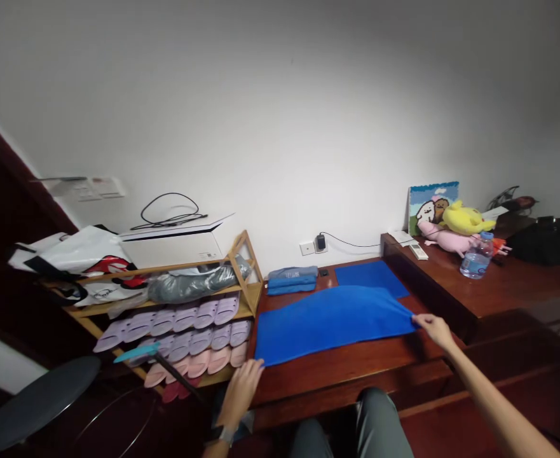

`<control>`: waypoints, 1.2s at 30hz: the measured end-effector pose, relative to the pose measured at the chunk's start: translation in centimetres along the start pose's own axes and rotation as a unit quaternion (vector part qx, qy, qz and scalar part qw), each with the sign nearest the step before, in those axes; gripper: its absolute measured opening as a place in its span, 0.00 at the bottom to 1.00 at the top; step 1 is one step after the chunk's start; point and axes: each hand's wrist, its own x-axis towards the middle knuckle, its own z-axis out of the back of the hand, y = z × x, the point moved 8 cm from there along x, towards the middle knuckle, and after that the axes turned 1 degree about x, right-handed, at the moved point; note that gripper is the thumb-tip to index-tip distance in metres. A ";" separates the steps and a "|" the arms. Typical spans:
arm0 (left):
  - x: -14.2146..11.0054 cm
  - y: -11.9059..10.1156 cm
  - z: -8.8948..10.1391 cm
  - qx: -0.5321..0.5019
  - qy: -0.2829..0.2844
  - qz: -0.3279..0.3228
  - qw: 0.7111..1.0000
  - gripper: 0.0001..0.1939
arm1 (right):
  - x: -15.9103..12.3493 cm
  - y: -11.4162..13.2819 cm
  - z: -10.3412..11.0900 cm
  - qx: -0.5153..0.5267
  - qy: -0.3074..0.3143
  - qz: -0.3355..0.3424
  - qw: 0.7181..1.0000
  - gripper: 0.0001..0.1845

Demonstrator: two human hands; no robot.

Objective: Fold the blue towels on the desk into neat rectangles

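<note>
My left hand [240,389] is low, fingertips pinched, band on the wrist [224,433]. My right hand [433,329] pinches too, palm down, bare forearm [496,397] angling in from lower right.

Before you: bright blue cloth [332,321], plain; second cloth [370,278], darker blue; folded cloths [292,281], grey-blue over blue, pale lettering on top. Desk [308,375], reddish brown. Slippers [179,318], lilac in upper rows, pink below. Plush toy [465,219], yellow; another [444,239], pink. Your trousers [384,423], grey-green.

Single head view | worn on head | faces forward and down | hands at arm's length
</note>
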 end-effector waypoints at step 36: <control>8.6 7.4 -14.9 0.008 0.085 0.111 0.990 0.26 | 15.7 -0.3 -21.4 -0.368 0.120 -0.005 0.922 0.34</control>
